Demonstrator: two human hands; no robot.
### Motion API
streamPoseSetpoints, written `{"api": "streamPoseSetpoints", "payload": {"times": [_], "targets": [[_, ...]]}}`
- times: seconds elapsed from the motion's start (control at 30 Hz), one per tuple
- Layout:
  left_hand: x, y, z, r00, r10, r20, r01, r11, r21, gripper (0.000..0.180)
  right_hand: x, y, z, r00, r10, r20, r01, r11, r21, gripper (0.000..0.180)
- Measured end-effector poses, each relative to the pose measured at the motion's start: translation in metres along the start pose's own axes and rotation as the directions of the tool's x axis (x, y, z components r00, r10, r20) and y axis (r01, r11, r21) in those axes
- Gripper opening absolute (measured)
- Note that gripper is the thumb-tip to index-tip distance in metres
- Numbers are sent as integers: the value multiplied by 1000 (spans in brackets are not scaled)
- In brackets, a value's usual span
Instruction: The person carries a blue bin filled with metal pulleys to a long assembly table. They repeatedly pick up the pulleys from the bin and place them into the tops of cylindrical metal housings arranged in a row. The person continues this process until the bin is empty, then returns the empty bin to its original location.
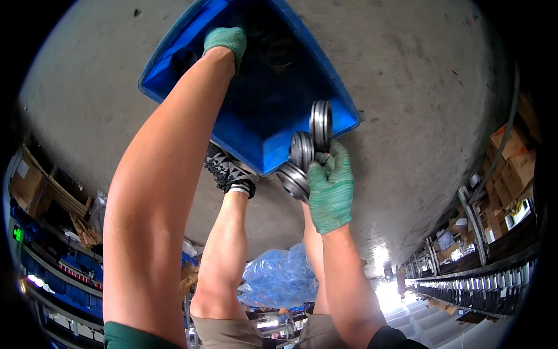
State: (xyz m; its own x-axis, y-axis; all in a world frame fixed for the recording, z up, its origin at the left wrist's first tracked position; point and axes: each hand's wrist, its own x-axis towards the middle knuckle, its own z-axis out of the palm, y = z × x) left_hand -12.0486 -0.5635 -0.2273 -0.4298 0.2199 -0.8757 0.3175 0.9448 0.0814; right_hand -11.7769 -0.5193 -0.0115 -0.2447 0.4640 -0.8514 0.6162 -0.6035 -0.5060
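Note:
My left hand [226, 42], in a green knit glove, reaches down inside a blue plastic crate [280, 148]. Its fingers are hidden from sight. Dark round parts [279, 49] lie in shadow at the crate's bottom, hard to make out. At the crate's near right corner, my right hand [332, 195], gloved the same way, is closed around several shiny round metal parts [301, 150] with grooved rims. They fan out to the left of the fingers and overlap the crate's edge in the view.
The crate stands on a grey concrete floor [407, 116]. My black and white shoe [228, 168] is close to its near side. A clear bluish plastic bag [279, 276] lies between my legs. Cardboard boxes [516, 168] and racks line the right, and shelving [58, 256] the left.

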Motion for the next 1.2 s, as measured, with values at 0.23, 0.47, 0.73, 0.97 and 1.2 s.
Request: {"api": "streamPoseSetpoints", "payload": {"times": [0.23, 0.47, 0.73, 0.97, 1.2], "targets": [[-9, 4, 6, 961, 62, -269, -45, 997, 67, 36, -8, 3, -1, 999, 9, 45, -9, 1000, 13, 56], [-95, -3, 14, 824, 398, -404, -547, 745, -381, 33, -7, 6, -5, 999, -25, 36, 23, 999, 44, 53], [-85, -6, 64, 898, 398, -189, -339, 898, 279, 25, -5, 2, -5, 999, -26, 31, 25, 999, 27, 53], [-68, -3, 56, 776, 312, -548, -312, 945, 96, 47, -4, -2, -7, 1000, -6, 29, 5, 999, 36, 54], [-25, -19, 40, 804, 512, -302, -397, 841, 367, 44, -6, -4, -3, 999, 25, 45, -27, 998, 59, 54]]}}
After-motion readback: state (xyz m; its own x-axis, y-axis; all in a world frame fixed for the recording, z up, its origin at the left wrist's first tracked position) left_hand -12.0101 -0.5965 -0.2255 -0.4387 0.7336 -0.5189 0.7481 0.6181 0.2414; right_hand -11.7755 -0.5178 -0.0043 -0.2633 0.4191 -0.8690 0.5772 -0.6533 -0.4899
